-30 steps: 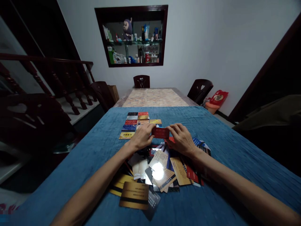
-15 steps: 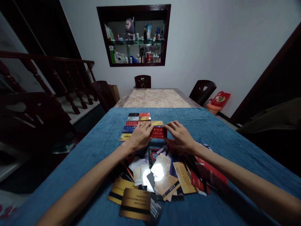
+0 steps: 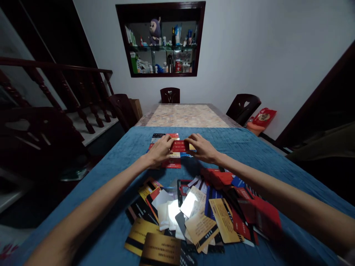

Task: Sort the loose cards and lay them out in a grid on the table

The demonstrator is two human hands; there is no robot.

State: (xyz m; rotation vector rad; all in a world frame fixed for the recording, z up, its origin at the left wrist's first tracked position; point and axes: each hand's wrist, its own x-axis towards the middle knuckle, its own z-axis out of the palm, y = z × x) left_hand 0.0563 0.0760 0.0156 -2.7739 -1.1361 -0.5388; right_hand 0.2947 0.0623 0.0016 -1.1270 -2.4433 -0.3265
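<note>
A red card with pale print (image 3: pixel 179 146) is pinched at its two short ends, my left hand (image 3: pixel 161 149) at one and my right hand (image 3: pixel 202 147) at the other. It is held over a block of cards laid side by side, partly hidden by my left hand. Among these, a black card (image 3: pixel 159 136) and a red card (image 3: pixel 172 135) lie at the far edge, and another red card (image 3: pixel 172 163) at the near edge. Nearer to me spreads a loose pile of overlapping cards, with a gold card (image 3: pixel 161 249) and a yellow card (image 3: pixel 224 220) on top.
A blue cloth (image 3: pixel 111 177) covers the near part of the table, and a patterned tabletop (image 3: pixel 185 115) shows beyond it. Dark wooden chairs (image 3: pixel 170 95) stand around the table. Red packets (image 3: pixel 266 216) lie at the pile's right side.
Both hands have moved forward with the red card, away from the loose pile and over the laid-out block. More of the pile now shows.
</note>
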